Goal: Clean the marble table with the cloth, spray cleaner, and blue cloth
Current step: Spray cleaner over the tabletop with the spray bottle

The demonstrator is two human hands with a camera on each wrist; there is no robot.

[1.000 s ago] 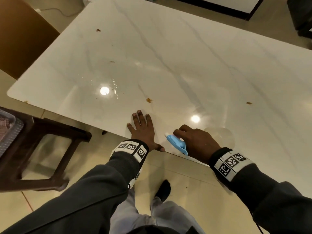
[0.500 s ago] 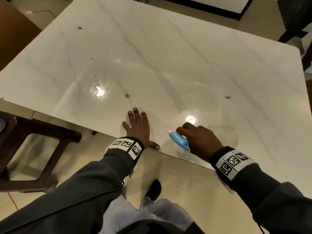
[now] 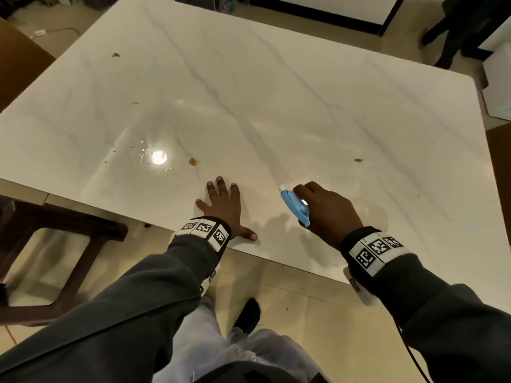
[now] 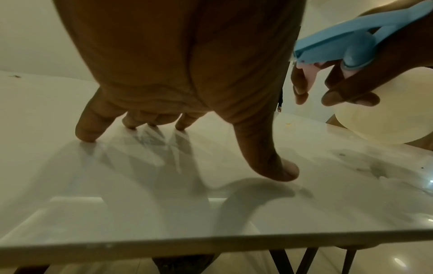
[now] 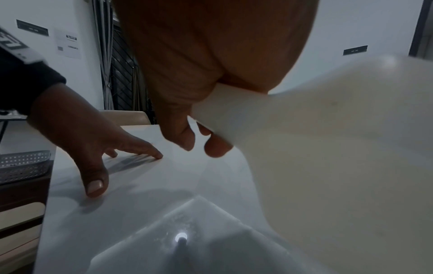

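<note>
The spraying step is in hand: the right hand [image 3: 326,214] grips the spray bottle [image 4: 384,113] just above the counter [image 3: 304,106], its blue nozzle [image 3: 294,207] aimed forward. The left hand [image 3: 224,208] rests flat, fingers spread, beside it. Next comes squeezing toward the brown spots [image 3: 192,161] ahead; neither cloth is visible.

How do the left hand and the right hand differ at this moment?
The left hand lies on the marble table with fingers spread and holds nothing; the right hand is curled round the spray bottle. The left hand touches the table; the right hand does not. Both are near the table's front edge and wear marker wristbands.
</note>
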